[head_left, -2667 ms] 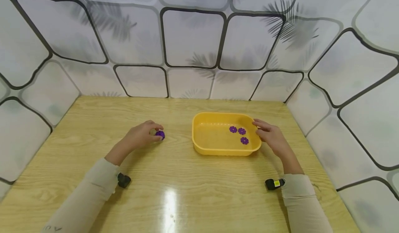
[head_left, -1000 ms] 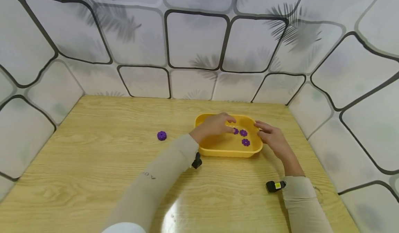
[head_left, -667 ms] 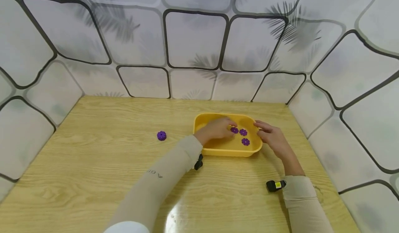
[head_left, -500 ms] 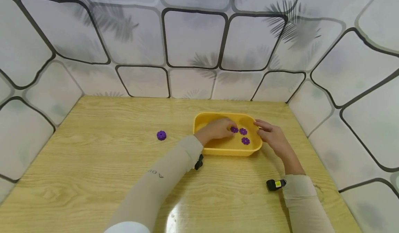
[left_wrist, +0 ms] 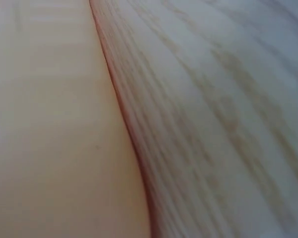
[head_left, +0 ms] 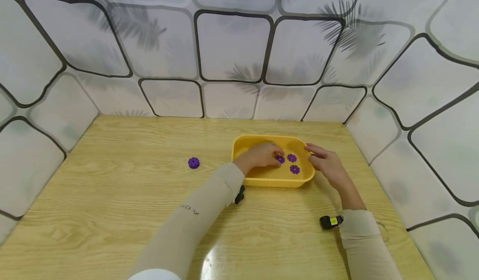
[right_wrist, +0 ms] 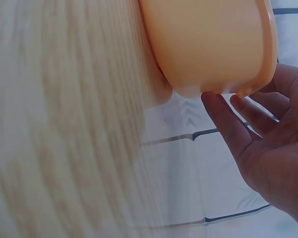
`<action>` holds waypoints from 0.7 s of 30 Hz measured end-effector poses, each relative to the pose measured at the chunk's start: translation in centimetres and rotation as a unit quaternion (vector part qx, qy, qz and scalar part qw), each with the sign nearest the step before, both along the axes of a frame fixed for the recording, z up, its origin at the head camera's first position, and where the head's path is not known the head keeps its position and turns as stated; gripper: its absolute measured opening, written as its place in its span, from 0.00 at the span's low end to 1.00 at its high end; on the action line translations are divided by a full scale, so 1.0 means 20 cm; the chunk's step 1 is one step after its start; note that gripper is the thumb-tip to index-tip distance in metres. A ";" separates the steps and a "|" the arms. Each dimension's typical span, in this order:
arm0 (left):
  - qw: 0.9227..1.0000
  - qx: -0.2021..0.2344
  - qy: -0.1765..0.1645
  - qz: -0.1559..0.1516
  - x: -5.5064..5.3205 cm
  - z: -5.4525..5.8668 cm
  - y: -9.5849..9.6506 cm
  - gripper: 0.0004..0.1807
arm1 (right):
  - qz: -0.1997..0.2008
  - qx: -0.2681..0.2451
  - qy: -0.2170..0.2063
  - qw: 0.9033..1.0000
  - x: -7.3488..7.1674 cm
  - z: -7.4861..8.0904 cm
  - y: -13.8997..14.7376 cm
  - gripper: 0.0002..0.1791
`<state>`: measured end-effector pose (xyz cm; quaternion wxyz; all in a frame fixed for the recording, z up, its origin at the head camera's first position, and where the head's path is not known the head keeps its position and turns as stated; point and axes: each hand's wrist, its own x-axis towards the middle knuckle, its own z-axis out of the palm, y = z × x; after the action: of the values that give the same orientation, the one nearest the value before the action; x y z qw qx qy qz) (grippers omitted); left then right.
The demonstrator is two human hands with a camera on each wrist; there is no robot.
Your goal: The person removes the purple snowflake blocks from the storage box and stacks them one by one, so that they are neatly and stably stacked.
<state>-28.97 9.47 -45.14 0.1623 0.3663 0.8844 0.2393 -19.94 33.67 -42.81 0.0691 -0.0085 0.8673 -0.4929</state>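
Observation:
A yellow plastic tray (head_left: 273, 183) sits on the wooden table, its outer wall (left_wrist: 59, 129) filling the left side of the left wrist view. My left hand (head_left: 262, 155) reaches in over the left side and pinches a purple flower-shaped piece (head_left: 280, 159) between thumb and fingers, low in the tray. Two matching pieces, one flower piece (head_left: 292, 158) behind and another flower piece (head_left: 295, 169) in front, lie on the tray floor to the right. My right hand (head_left: 327, 165) grips the tray's right end, fingers at the rim and against the outer wall (right_wrist: 208, 44).
Left of the tray, a small purple stack of flower-shaped pieces (head_left: 193, 162) stands on the table (head_left: 131, 180). Patterned wall panels (head_left: 232, 47) close off the back and both sides. Each wrist wears a small black camera (head_left: 329, 222).
My left hand left the purple stack on the table, crossed right into the tray and closed on the leftmost flower piece, which has since shifted slightly toward the front. The right hand stays put.

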 end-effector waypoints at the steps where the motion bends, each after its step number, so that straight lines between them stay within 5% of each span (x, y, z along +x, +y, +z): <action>1: 1.000 -0.001 0.002 0.001 0.00 0.00 0.00 0.24 | 0.001 -0.001 0.001 1.000 0.00 0.00 0.00 0.27; 21: 1.000 -0.017 0.013 0.000 0.02 0.00 -0.01 0.17 | 0.000 -0.006 0.001 1.000 0.00 -0.01 0.00 0.27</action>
<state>-28.49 9.29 -45.06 0.1570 0.3665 0.8903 0.2199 -19.85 33.60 -42.99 0.0681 -0.0099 0.8645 -0.4979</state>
